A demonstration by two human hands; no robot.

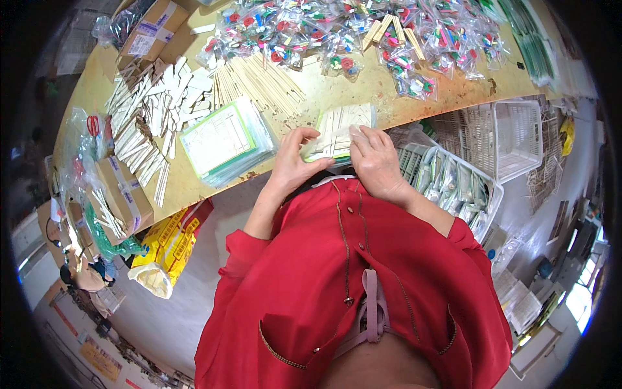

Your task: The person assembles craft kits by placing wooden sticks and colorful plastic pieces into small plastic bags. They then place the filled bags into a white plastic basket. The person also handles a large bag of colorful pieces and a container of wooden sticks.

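At the table's front edge, a clear plastic bag [335, 138] with a green-edged sheet and pale wooden sticks lies between my hands. My left hand [294, 160] holds its left side, the thumb along the near edge and the fingers curled at the far side. My right hand [376, 158] grips the plastic at the bag's right side, fingers bent over it. Left of my hands is a stack of clear bags with green-bordered printed sheets [221, 136]. Thin round wooden sticks [260, 80] are spread just beyond that stack.
Flat wooden sticks [146, 112] form a heap at left, near cardboard boxes [124, 199] and red-handled scissors [93, 125]. Small bags of colourful parts [311, 29] cover the far side. Below the table's right edge stand a white crate of filled bags [454, 185] and another white crate [517, 141].
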